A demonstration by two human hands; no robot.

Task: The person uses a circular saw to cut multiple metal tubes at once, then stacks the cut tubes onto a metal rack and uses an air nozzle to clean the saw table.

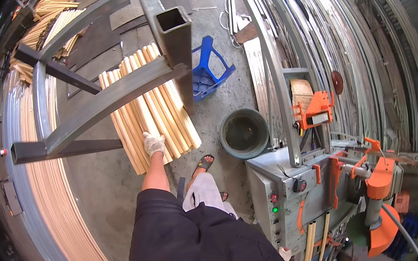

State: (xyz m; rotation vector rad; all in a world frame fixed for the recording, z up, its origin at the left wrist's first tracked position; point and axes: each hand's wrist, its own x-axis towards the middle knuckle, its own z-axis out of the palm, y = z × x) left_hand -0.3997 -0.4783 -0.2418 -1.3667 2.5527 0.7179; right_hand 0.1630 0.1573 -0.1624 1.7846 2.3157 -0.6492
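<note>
My left hand [154, 143], in a thin whitish glove, reaches out over a stack of pale gold tubes [173, 119]. Its fingers are closed around the near end of one tube in the middle of the stack. Only a small gloved part of my right hand [285, 253] shows at the lower edge, beside the grey machine [272, 175]; its fingers are mostly hidden. Close to that hand, a few gold tubes [310, 243] stand slanted against the machine. An orange cutting head with a round guard [385, 229] sits on the machine's right side.
A steel frame of square tubing [112, 103] crosses above the stack. Beyond it are a blue plastic stool [207, 73] and a round dark tub [244, 133]. Long bundled tubes [53, 202] line the left; metal profiles [352, 61] fill racks on the right.
</note>
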